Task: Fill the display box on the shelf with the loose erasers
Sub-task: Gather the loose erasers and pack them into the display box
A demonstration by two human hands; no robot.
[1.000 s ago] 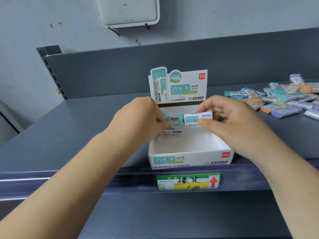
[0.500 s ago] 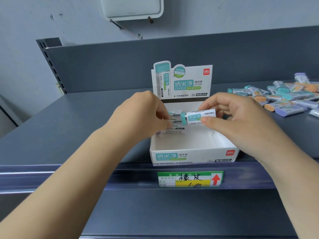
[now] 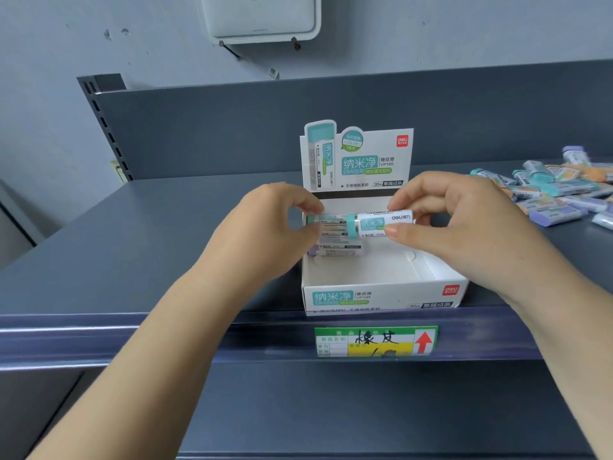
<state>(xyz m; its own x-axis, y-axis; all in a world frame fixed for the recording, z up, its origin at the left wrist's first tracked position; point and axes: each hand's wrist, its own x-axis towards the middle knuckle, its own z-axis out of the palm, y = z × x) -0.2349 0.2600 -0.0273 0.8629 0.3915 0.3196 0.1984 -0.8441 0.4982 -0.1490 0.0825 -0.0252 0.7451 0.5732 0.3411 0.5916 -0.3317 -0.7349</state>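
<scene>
A white display box (image 3: 381,295) with an upright printed header card stands at the front edge of the grey shelf (image 3: 166,234). Several erasers (image 3: 335,249) are stacked at its back left corner. My left hand (image 3: 265,234) pinches the top of that stack. My right hand (image 3: 464,227) holds a teal-capped white eraser (image 3: 378,224) lengthwise over the box, just right of the stack. A pile of loose erasers (image 3: 550,194) in teal, purple and orange lies on the shelf to the right.
A dark back panel (image 3: 331,127) rises behind the shelf. The shelf's front rail carries a green and yellow price label (image 3: 374,340). A white wall-mounted device (image 3: 262,14) hangs above on the grey wall. Another grey shelf lies below.
Both hands have stayed over the box with little shift. The right hand's eraser sits slightly closer to the stack held by the left hand.
</scene>
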